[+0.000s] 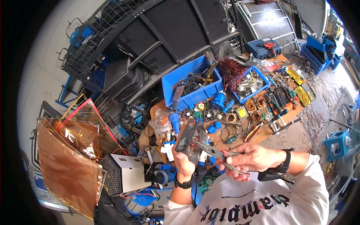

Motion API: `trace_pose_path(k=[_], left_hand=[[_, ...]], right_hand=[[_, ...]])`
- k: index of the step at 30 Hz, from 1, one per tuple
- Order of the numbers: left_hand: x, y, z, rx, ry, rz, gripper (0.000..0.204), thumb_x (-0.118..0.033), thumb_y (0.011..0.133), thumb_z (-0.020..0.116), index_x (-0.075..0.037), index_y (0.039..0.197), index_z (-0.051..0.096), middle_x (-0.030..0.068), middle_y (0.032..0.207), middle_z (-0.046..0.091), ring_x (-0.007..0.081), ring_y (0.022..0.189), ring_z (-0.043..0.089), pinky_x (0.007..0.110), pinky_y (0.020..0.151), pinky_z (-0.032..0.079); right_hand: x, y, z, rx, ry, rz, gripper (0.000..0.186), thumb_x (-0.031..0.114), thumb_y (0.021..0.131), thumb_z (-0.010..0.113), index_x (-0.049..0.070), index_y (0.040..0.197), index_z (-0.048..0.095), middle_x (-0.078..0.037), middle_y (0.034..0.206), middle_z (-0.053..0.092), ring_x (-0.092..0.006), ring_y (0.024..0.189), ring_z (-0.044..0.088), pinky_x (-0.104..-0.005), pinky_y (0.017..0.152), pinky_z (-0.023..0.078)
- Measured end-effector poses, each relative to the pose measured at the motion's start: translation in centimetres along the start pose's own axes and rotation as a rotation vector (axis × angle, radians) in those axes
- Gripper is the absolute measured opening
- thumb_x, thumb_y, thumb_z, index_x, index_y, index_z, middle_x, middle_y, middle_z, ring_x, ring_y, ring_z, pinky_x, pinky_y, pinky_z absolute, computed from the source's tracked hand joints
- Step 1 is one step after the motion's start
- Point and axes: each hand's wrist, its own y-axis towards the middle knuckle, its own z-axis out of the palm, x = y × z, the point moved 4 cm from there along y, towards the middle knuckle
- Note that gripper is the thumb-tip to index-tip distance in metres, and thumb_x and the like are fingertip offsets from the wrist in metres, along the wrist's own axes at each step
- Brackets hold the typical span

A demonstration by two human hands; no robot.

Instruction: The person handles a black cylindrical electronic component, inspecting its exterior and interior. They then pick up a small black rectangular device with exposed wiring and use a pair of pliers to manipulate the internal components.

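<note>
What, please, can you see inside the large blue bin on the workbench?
The large blue bin holds tangled dark cables and a yellow-handled tool; whatever lies beneath them is covered.

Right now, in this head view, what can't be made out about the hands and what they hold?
- Pliers: the jaw tips lie against the dark part; what they grip is too small to tell.
- Dark flat part in the left hand: its far face is turned away, and its kind is unclear.
- Right hand: closed fingers hide most of the plier handles.
- Blue bin: its contents are a blurred tangle.
</note>
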Motion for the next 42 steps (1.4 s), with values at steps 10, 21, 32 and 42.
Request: trace_pose_path(k=[10, 21, 32, 42], left_hand=[[2.8, -0.6, 0.1, -0.023, -0.318, -0.118, 0.107, -0.083, 0.075, 0.047, 0.004, 0.137, 0.041, 0.0176, 0.129, 0.054, 0.0301, 0.112, 0.058, 0.045, 0.096, 0.049], [-0.8, 1.7, 3.3, 0.153, -0.001, -0.113, 0.114, -0.089, 0.073, 0.032, 0.004, 0.137, 0.042, 0.0163, 0.131, 0.054, 0.0274, 0.115, 0.057, 0.043, 0.099, 0.046], [-0.6, 1.5, 2.2, 0.084, 0.024, -0.095, 0.098, -0.079, 0.085, 0.031, 0.004, 0.137, 0.043, 0.0156, 0.132, 0.053, 0.0271, 0.119, 0.054, 0.042, 0.101, 0.045], [-1.3, 1.7, 3.2, 0.148, 0.063, -0.091, 0.097, -0.078, 0.086, 0.033, 0.005, 0.134, 0.046, 0.0163, 0.126, 0.057, 0.0263, 0.114, 0.057, 0.040, 0.097, 0.047]], right_hand=[[-2.0, 0.7, -2.3, 0.445, 0.377, -0.037, 0.043, 0.032, 0.103, 0.041, -0.006, 0.124, 0.046, -0.009, 0.076, 0.048, -0.0159, 0.057, 0.047, -0.0281, 0.044, 0.039], [0.8, -1.0, -3.4, 0.139, -0.171, -0.157, 0.044, 0.031, 0.104, 0.042, -0.002, 0.131, 0.049, -0.012, 0.094, 0.064, -0.0161, 0.073, 0.063, -0.0258, 0.060, 0.051], [2.0, -3.0, -2.2, -0.043, -0.311, -0.148, 0.045, 0.027, 0.103, 0.047, 0.002, 0.140, 0.043, -0.011, 0.122, 0.064, -0.0167, 0.105, 0.063, -0.0283, 0.080, 0.050], [2.8, -3.4, -1.6, -0.088, -0.244, -0.063, 0.049, 0.027, 0.101, 0.050, -0.001, 0.140, 0.041, -0.013, 0.122, 0.064, -0.0198, 0.101, 0.066, -0.0232, 0.070, 0.047]])
